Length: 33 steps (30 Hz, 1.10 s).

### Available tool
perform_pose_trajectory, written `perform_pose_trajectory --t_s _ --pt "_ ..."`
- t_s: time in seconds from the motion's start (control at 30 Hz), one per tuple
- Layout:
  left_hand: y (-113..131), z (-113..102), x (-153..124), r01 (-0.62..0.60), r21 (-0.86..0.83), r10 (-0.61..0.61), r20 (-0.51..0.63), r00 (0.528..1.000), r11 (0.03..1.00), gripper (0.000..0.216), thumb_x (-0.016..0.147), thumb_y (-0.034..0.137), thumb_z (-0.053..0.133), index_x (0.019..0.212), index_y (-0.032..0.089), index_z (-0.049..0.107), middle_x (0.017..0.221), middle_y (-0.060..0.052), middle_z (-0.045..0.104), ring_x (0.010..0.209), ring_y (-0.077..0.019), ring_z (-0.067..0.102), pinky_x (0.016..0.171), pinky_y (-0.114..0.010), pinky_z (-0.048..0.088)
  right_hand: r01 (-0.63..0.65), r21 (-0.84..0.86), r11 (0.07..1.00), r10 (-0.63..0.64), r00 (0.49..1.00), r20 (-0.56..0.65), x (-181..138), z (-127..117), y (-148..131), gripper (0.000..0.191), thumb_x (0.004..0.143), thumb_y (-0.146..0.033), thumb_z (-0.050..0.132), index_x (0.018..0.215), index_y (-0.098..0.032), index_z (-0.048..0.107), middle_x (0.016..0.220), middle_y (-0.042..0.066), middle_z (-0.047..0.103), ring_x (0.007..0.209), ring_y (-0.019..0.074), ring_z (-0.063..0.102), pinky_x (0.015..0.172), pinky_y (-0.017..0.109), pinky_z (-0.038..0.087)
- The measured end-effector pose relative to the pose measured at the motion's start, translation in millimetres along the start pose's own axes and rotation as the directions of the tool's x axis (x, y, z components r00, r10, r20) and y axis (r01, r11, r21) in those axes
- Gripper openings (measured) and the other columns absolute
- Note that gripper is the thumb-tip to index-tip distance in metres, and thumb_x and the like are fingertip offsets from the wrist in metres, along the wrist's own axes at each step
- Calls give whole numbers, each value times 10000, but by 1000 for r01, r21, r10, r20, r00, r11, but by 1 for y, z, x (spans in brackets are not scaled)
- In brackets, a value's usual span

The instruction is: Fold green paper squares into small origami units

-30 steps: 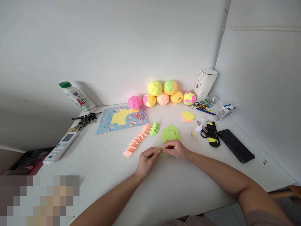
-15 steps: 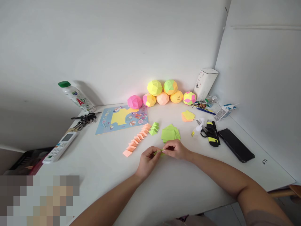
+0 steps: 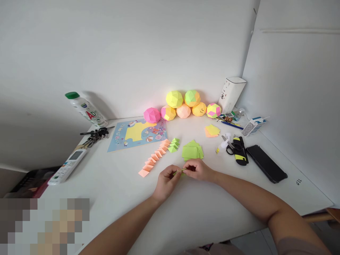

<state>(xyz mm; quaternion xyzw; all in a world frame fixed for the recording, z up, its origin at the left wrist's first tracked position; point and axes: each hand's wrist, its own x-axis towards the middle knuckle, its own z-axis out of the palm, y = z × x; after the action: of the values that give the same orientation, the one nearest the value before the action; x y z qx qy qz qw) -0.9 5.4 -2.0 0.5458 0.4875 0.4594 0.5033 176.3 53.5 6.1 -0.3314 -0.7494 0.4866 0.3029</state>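
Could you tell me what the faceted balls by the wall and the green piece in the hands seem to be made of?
Faceted balls: apparently folded matte paper, with flat creased facets. Green piece, pinched between left hand and right hand: probably thin paper too.

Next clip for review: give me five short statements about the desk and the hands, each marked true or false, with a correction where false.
1. Both hands pinch one small green paper piece. True: the left hand and right hand hold the green paper piece between them.
2. The scissors lie left of the keys. False: the scissors lie on the right side, beside the black phone; the keys are on the left.
3. A row of folded orange papers runs diagonally on the table. True: the folded orange papers.
4. The bottle has a red cap. False: the bottle has a green cap.
5. Paper balls sit against the wall. True: the paper balls.
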Motion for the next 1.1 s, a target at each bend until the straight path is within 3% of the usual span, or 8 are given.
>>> perform_pose_trajectory --t_s 0.27,0.5,0.77,0.87,0.97,1.1 --pt "2 2 -1 69 -76 -70 -3 998 995 249 783 380 611 776 139 672 687 -32 627 617 -128 529 589 -243 436 -12 22 1000 13 1000 -22 -1 -1 -6 154 780 -256 575 681 -139 565 558 -32 469 487 73 387 449 199 313" --pt "11 3 -3 137 -28 -138 -35 990 990 305 770 437 594 744 141 661 588 -18 620 566 -136 545 550 -243 440 -151 223 963 168 984 -59 0 -4 0 166 758 -272 586 654 -154 529 510 -51 440 430 71 402 409 195 318" --pt "8 2 -4 115 -48 -118 -56 991 992 297 807 419 557 662 160 554 583 9 546 551 -110 495 534 -222 412 -178 320 930 218 971 -94 2 -8 6 135 720 -230 570 635 -164 489 519 -62 430 426 70 424 416 194 345" --pt "9 2 -3 77 -89 -85 -89 992 993 237 804 407 565 774 172 559 676 8 552 569 -103 492 556 -226 426 -189 307 933 218 974 -63 2 -7 6 133 719 -237 576 647 -163 494 513 -66 420 421 68 408 410 193 339" --pt "8 3 -1 21 -56 -23 -41 999 998 240 773 397 606 875 180 596 761 -8 564 596 -107 496 570 -234 425 -173 245 954 186 982 -28 1 -4 5 154 721 -254 600 647 -153 509 511 -67 400 428 58 354 402 185 280" --pt "6 2 0 -34 66 35 -13 999 997 234 787 385 591 704 166 590 687 -1 510 618 -117 459 577 -232 385 -138 204 969 142 990 -5 0 -2 2 190 736 -297 622 669 -134 551 563 -48 428 483 61 345 439 193 274"
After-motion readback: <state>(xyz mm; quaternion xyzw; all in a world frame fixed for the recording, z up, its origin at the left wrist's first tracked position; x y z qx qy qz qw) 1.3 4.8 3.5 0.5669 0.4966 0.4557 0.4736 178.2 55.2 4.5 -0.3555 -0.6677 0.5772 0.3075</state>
